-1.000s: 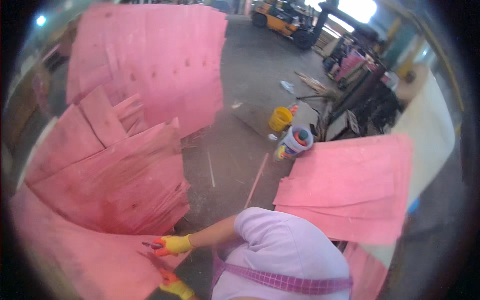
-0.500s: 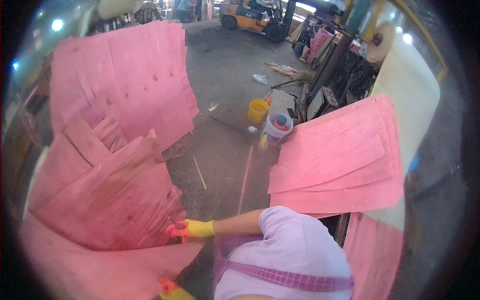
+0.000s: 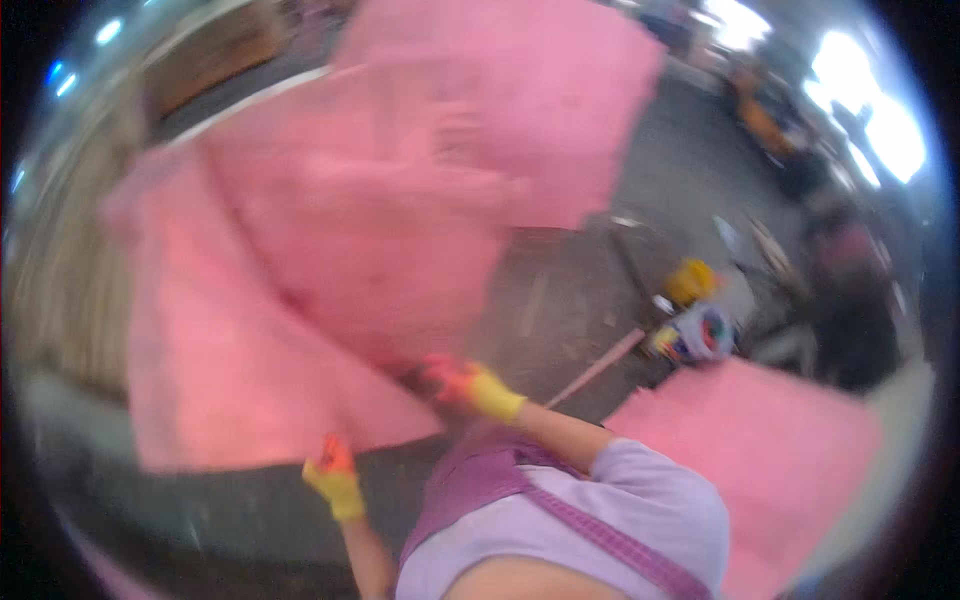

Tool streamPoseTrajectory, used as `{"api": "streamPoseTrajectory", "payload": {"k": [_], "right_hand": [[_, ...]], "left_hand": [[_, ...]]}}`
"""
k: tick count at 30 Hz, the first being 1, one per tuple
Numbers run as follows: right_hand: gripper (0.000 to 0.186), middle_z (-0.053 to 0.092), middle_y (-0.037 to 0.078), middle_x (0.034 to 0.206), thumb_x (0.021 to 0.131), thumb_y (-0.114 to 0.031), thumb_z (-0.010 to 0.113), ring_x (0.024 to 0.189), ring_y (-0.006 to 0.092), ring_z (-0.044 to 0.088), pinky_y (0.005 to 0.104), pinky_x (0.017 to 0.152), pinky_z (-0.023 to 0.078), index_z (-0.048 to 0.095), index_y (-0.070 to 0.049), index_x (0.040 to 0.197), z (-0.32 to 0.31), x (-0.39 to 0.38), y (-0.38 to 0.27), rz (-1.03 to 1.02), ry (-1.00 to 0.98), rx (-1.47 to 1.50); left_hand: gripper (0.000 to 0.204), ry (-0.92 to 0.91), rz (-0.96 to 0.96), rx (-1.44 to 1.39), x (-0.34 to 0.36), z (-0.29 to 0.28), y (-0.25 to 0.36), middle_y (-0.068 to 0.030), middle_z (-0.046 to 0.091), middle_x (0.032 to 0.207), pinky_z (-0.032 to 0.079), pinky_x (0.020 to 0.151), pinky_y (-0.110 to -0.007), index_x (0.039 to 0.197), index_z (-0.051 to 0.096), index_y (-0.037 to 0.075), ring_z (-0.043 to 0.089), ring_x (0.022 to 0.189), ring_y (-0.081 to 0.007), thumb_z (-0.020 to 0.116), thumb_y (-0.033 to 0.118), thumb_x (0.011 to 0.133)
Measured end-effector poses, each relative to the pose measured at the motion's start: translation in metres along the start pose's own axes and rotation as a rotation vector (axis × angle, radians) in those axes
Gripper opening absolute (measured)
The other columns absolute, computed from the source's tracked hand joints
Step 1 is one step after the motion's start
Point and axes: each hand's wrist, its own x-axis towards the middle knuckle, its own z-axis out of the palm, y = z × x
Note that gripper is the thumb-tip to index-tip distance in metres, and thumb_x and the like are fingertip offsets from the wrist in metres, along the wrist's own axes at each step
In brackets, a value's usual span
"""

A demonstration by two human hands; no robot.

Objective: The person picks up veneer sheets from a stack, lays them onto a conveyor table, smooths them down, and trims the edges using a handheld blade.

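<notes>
My left hand (image 3: 338, 478), in a yellow and orange glove, is closed on the near edge of a pink veneer sheet (image 3: 250, 380). This sheet lies slantwise over the near side of a broad pile of pink veneer (image 3: 390, 220). At the right corner of that pile, my right hand (image 3: 465, 385), gloved the same way, is closed around something dark, too smeared by motion to name. The sheet's pointed right corner lies just below my right hand.
Another pink veneer stack (image 3: 580, 100) stands farther back, and one more (image 3: 760, 450) lies at my right. Beyond the right stack are a yellow bucket (image 3: 692, 283) and a whitish bucket (image 3: 705, 335) with things in it. A pink strip (image 3: 600, 365) lies on the floor.
My view has swung left, so the piles appear farther right. My left hand has come fully into view at the sheet's near edge. The right hand stays by the pile's corner.
</notes>
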Motion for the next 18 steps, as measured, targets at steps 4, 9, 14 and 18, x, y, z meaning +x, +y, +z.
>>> {"api": "streamPoseTrajectory", "payload": {"k": [4,9,14,18], "right_hand": [[0.035,0.059,0.004,0.111,0.093,-0.026,0.051,0.063,0.0084,0.054,0.0243,0.06,0.045,0.05,-0.013,0.125,-0.001,-0.003,0.003,-0.042,0.027,-0.344],[0.041,0.059,0.008,0.113,0.094,-0.03,0.049,0.057,0.0103,0.053,0.0248,0.058,0.047,0.045,-0.01,0.129,0.004,0.006,0.009,0.03,0.016,-0.441],[0.038,0.061,0.002,0.106,0.091,-0.024,0.054,0.064,0.0067,0.051,0.0218,0.056,0.042,0.049,-0.011,0.126,0.012,0.023,0.002,0.119,-0.178,-0.153],[0.041,0.061,-0.002,0.103,0.086,-0.021,0.059,0.077,0.0067,0.053,0.0216,0.06,0.041,0.051,-0.013,0.125,0.013,0.037,0.007,-0.002,-0.332,-0.208]], "left_hand": [[0.027,0.334,0.479,0.526,-0.022,0.01,0.013,-0.0027,0.057,0.062,0.046,0.053,-0.033,0.059,0.055,0.0,0.056,0.055,-0.0197,0.075,0.015,0.07],[0.013,0.236,0.203,1.122,-0.056,-0.01,0.044,-0.0051,0.063,0.081,0.048,0.066,-0.027,0.083,0.063,0.004,0.056,0.07,-0.0124,0.071,0.01,0.075],[0.019,0.203,0.395,0.64,-0.049,-0.017,0.025,-0.0049,0.063,0.086,0.049,0.069,-0.026,0.093,0.062,-0.004,0.059,0.075,-0.0159,0.065,-0.004,0.075],[0.03,0.226,0.078,-0.241,-0.042,-0.034,0.022,-0.0177,0.059,0.106,0.052,0.077,-0.039,0.106,0.059,-0.008,0.059,0.089,-0.0234,0.062,-0.004,0.077]]}}
